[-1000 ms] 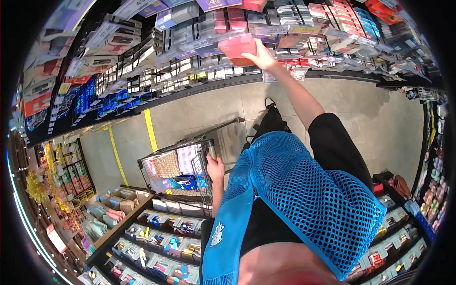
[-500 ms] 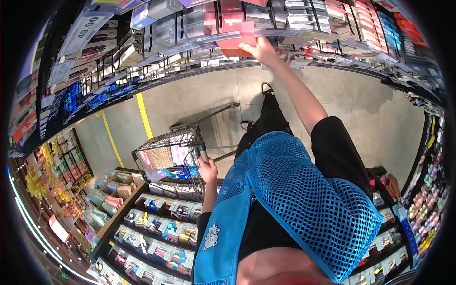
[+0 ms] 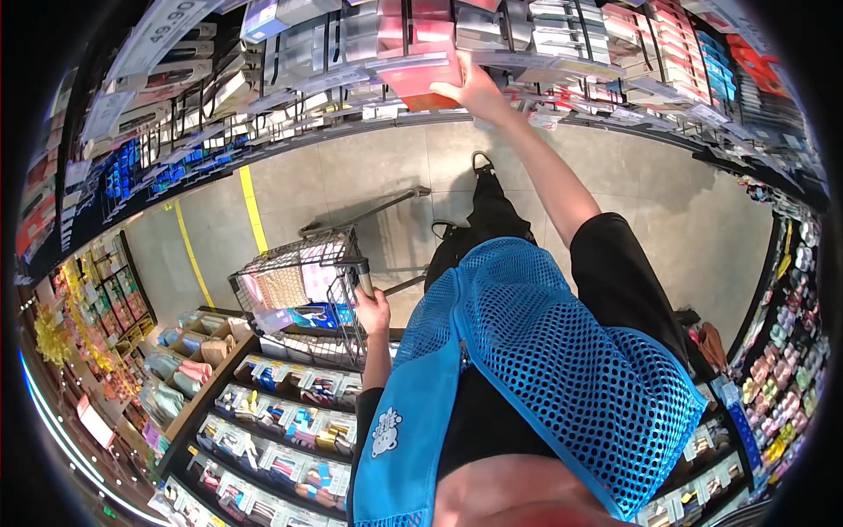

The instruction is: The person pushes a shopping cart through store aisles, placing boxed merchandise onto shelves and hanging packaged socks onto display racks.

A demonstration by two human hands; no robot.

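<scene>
A pink box with a red-orange lower edge point(image 3: 421, 81) is at the front of the shelf rack, with my right hand point(image 3: 477, 91) closed on its right side, thumb across the front. Part of the box is behind the clear price strip. Down on the left, my left hand point(image 3: 373, 312) is wrapped round the handle point(image 3: 364, 279) of a wire shopping cart point(image 3: 255, 274). Inside the cart are a woven tan item point(image 3: 280, 288), a pink-and-white checked item point(image 3: 321, 279) and a blue package point(image 3: 323, 314).
Hanging boxes and packets point(image 3: 571, 35) fill the rack ahead. Grey floor point(image 3: 632, 176) with yellow lines point(image 3: 252, 211) lies below. Behind me stand bins of small goods point(image 3: 281, 422), with stacked colourful goods point(image 3: 781, 386) at the far right.
My right hand and the pink box have shifted slightly left and down in view. The cart and my left hand also appear a little further left.
</scene>
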